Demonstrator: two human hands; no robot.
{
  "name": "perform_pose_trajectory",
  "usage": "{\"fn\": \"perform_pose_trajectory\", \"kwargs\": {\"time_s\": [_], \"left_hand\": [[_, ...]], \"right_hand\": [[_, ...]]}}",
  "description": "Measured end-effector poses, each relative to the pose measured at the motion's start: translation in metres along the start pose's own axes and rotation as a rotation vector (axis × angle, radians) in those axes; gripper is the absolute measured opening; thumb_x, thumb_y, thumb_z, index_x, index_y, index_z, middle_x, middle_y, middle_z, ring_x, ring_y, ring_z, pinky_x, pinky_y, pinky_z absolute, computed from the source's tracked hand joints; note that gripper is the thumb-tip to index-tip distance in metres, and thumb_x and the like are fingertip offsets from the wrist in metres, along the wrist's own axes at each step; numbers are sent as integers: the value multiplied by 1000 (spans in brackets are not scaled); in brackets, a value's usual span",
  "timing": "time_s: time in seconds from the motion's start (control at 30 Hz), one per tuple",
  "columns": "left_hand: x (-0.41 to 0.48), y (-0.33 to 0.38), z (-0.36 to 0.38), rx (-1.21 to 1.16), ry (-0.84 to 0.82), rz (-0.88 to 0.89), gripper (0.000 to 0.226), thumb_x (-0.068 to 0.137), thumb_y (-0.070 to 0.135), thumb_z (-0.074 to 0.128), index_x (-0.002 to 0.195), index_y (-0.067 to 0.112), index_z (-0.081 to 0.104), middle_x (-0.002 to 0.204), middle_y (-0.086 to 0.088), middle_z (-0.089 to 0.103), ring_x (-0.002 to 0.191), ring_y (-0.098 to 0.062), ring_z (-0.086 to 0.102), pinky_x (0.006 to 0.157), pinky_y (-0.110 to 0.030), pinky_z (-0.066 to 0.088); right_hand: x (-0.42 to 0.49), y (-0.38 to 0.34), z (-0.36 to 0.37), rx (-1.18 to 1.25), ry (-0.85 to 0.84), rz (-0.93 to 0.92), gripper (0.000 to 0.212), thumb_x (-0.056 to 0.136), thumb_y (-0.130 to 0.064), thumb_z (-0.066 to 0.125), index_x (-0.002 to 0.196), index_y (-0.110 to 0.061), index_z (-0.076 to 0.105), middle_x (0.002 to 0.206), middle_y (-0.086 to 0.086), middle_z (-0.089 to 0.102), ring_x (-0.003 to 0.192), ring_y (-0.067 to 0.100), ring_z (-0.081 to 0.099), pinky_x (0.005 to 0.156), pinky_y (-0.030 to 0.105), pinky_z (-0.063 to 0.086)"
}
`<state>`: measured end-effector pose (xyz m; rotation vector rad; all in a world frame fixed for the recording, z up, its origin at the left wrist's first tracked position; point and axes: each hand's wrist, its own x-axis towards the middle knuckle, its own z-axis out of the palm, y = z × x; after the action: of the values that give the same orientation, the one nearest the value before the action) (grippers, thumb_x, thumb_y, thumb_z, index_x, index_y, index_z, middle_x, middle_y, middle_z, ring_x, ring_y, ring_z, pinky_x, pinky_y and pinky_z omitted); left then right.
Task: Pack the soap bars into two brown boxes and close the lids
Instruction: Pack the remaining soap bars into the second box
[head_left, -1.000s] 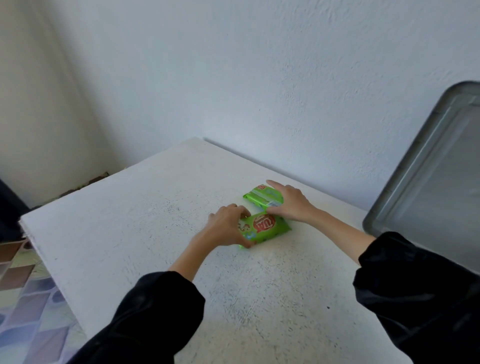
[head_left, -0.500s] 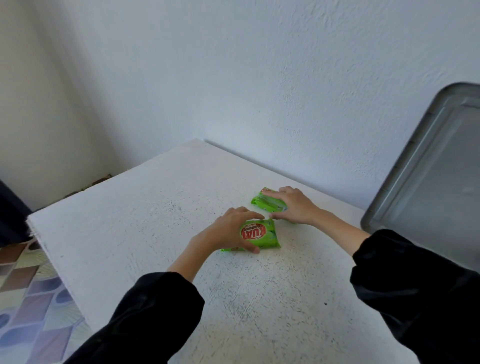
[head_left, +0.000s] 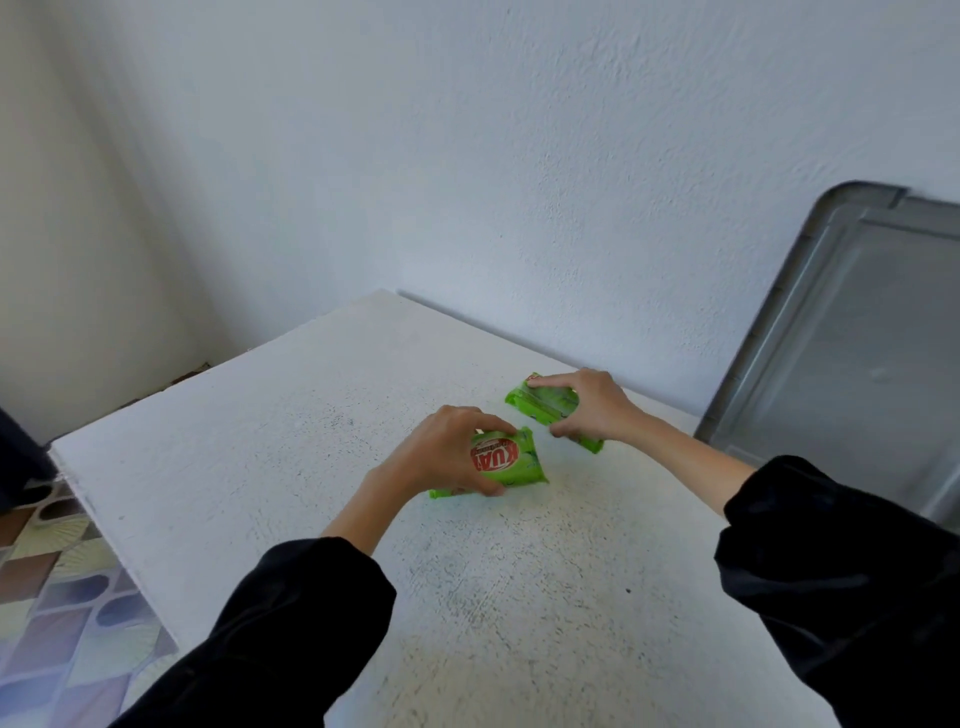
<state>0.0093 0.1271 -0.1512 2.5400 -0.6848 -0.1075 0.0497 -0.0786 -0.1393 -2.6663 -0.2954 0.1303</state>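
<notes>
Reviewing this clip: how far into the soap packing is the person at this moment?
Done: nothing looks packed, and no brown box is in view. In hand: the left hand grips a green soap bar with a red logo, and the right hand grips a second green soap bar, both at the white table. Left: boxing the bars and closing both lids.

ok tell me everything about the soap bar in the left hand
The soap bar is a flat packet in glossy green wrap, a red oval logo with white letters facing up. The left hand grips it, fingers over the far edge, thumb at the near edge, on or just above the white table.
</notes>
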Motion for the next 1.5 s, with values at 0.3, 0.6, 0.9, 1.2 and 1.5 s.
{"fn": "perform_pose_trajectory", "kwargs": {"time_s": [0.3, 0.6, 0.9, 1.2, 1.5], "left_hand": [[-9, 71, -31, -5, 66, 156, 62, 60, 31, 85, 117, 24, 62, 106, 2, 66, 94, -12, 61, 82, -34, 55], [-35, 173, -17, 11, -15, 336, 63, 60, 33, 85, 118, 26, 62, 103, 10, 62, 97, -9, 59, 81, -26, 53], [-76, 280, 30, 7, -124, 488, 62, 59, 31, 85, 117, 30, 61, 99, 16, 58, 93, -3, 56, 75, -13, 46], [-127, 383, 76, -29, -248, 687, 61, 58, 37, 85, 112, 40, 58, 99, 26, 58, 97, 1, 57, 73, -11, 50], [-154, 453, 140, 91, -413, 848, 65, 61, 42, 82, 120, 35, 56, 106, 16, 57, 96, 0, 54, 81, -20, 50]], "right_hand": [[-90, 13, -82, -49, 61, 35, 67, 70, -19, 78, 129, -36, 51, 130, 5, 50, 102, 18, 46, 79, 26, 39], [-234, 23, -135, -88, 97, 85, 67, 72, -18, 77, 130, -36, 50, 130, 2, 54, 112, 24, 54, 80, 27, 41], [-391, 52, -154, -95, 162, 169, 67, 69, -20, 79, 126, -40, 52, 106, -8, 51, 97, 12, 49, 78, 26, 38], [-541, 85, -159, -16, 90, 254, 68, 72, -17, 77, 127, -44, 48, 116, -22, 46, 107, 0, 39, 87, 23, 33], [-626, 118, -141, -94, -22, 347, 76, 65, -20, 80, 129, -42, 46, 108, -23, 53, 99, 2, 43, 80, 15, 38]]}}
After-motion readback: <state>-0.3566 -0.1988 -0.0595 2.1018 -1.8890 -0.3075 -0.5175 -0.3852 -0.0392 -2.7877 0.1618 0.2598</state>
